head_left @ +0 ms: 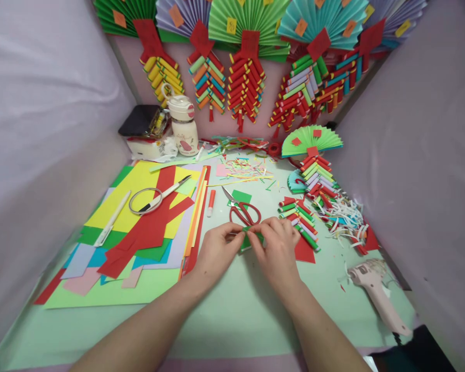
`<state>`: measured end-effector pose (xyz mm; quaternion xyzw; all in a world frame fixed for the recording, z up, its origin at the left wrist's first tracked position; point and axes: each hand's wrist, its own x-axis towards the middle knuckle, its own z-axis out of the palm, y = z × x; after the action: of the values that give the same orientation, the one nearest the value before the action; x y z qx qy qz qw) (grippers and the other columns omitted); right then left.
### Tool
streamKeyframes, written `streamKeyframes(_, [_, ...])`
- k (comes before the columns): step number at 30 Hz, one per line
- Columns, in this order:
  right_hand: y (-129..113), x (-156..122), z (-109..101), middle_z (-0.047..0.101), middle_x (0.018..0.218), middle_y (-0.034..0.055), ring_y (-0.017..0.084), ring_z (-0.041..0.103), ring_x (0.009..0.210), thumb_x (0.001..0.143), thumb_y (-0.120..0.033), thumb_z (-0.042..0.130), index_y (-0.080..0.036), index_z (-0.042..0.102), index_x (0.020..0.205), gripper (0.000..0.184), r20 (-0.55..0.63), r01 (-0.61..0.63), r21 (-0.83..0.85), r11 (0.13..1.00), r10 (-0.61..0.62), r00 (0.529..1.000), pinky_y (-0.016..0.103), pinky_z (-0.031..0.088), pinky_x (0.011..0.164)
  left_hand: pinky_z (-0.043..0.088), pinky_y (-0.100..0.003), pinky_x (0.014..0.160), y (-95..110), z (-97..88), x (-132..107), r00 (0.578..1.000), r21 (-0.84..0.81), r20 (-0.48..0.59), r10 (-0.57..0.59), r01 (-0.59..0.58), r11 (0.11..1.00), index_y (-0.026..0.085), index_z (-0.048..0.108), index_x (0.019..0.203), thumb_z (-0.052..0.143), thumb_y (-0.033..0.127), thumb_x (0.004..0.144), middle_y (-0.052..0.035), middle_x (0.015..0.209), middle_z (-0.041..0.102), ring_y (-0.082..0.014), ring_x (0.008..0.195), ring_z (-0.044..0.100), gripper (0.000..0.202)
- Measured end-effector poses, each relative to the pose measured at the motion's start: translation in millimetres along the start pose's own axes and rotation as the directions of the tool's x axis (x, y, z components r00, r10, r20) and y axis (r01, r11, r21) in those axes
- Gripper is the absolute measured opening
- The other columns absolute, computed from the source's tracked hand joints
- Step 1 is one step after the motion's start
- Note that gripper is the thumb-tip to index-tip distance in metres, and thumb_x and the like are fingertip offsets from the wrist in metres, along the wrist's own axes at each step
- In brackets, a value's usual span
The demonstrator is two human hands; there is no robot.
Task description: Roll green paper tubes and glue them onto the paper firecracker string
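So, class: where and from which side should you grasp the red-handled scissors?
By the red handle loops, coming from the near side: the scissors lie flat, loops just beyond the green paper piece that left hand and right hand pinch, blades pointing away.

Only two hands and two forearms of the person show from here. The left hand (pixel 217 248) and the right hand (pixel 277 248) are bare, their fingers and knuckles uncovered. The left forearm (pixel 147 330) and the right forearm (pixel 321 336) are bare as well, from the wrists to the lower edge of the view, where they run out of sight. The fingernails are too small to make out. What is worn higher up cannot be told.
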<state>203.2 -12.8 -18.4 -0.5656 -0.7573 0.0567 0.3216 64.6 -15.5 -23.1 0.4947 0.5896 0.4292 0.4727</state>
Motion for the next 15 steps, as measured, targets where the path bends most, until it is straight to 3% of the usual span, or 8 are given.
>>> streamKeyframes(10, [3,4,-7,0.064,0.087,0.0018,0.021,0.05,0.088,0.091,-0.029,0.05,-0.023,0.06,0.082,0.014,-0.069,-0.019,0.108,0.994,0.027,0.997,0.036,0.028,0.079,0.046,-0.023,0.062,-4,-2.7,2,0.999,0.009,-0.01,-0.031,0.031,0.999,0.02,0.068,0.077,0.058,0.027,0.073,-0.0017,0.075,0.07,-0.0168,0.068,0.063,0.013])
streamKeyframes(15, [28,46,-13,0.068,0.086,0.0037,0.022,0.054,0.085,0.09,-0.029,0.047,-0.022,0.064,0.084,0.019,-0.045,-0.039,-0.008,0.999,0.039,0.998,0.036,0.028,0.079,0.042,-0.024,0.057,-5,-4.2,2,0.998,-0.007,-0.01,-0.055,0.055,0.998,0.02,0.068,0.074,0.059,0.028,0.071,-0.0007,0.068,0.068,-0.0158,0.06,0.06,0.013])
